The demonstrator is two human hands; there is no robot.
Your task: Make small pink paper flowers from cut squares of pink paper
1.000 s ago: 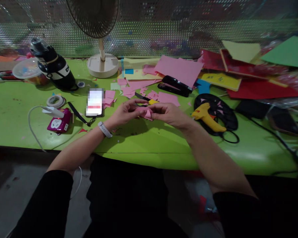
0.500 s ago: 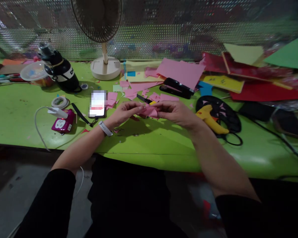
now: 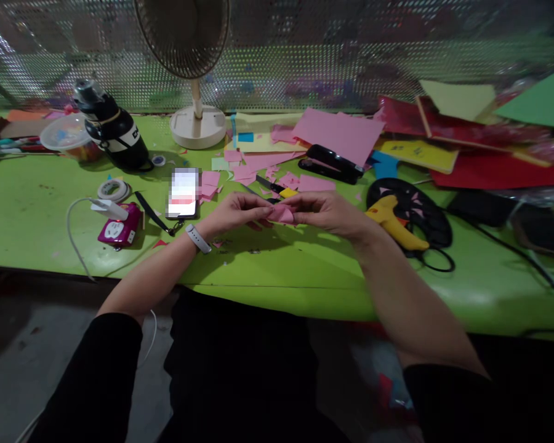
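A small folded piece of pink paper is pinched between both hands above the green table. My left hand grips its left side with thumb and fingers, a pale band around the wrist. My right hand holds the right side the same way. Fingers hide part of the paper. Just beyond them lies a black-and-yellow cutting tool, partly covered by the hands. Around it are scattered pink paper scraps.
A black stapler and pink sheets lie behind the hands. On the left are a phone, a purple socket adapter, a tape roll, a bottle and a fan. A yellow plush banana lies right.
The pink paper looks smaller and more folded between my fingers. Both hands have shifted slightly, and more of the yellow part of the cutting tool shows beyond them.
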